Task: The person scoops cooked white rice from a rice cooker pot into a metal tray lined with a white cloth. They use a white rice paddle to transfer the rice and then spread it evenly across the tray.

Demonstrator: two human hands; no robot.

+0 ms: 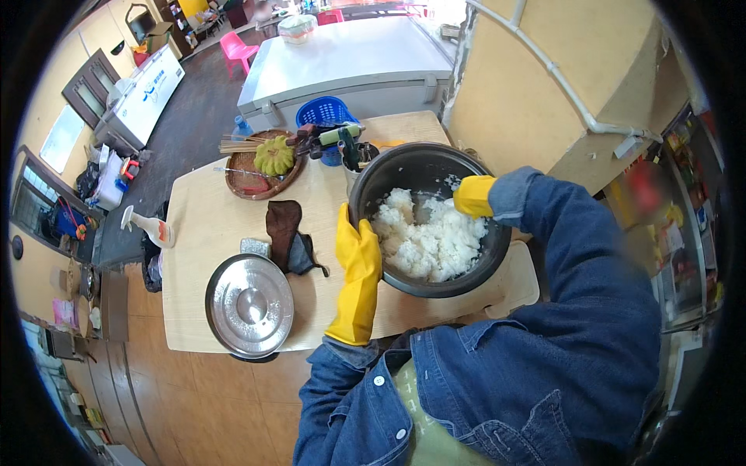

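Note:
A large dark bowl (431, 291) stands at the right of the wooden table, with a mound of white cooked rice (428, 244) inside. My left hand (356, 262), in a yellow rubber glove, grips the bowl's left rim, thumb and fingers on either side. My right hand (473, 197), gloved the same way, is curled over the rice at the right inside the bowl. Its fingertips point down and are partly hidden, so whether it holds a tool cannot be seen. A round metal lid (250, 306) lies to the left, near dark cloths (284, 233).
Behind the bowl are a container of utensils (352, 169) and a blue plastic basket (323, 110). A woven tray (239, 183) holds a green pumpkin-shaped item (274, 156). A spray bottle (152, 228) stands at the table's left edge. A chest freezer (349, 52) and yellow wall (513, 76) lie beyond.

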